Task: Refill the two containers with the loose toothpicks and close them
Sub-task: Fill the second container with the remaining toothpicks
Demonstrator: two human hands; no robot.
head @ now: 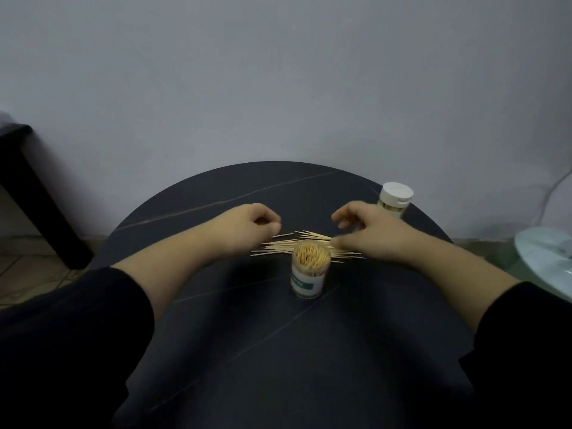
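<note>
A clear toothpick container with a green and white label stands upright and lidless on the round dark table, packed with toothpicks. Behind it lies a spread of loose toothpicks. A second container with a white lid on it stands at the back right. My left hand hovers with curled fingers at the left end of the pile; whether it pinches any toothpick is unclear. My right hand is over the right end of the pile, fingers loosely curled and blurred, thumb down by the toothpicks.
A grey wall rises right behind the table. A black furniture leg stands at the left on a tiled floor. A pale round object and a white cable lie at the right, off the table.
</note>
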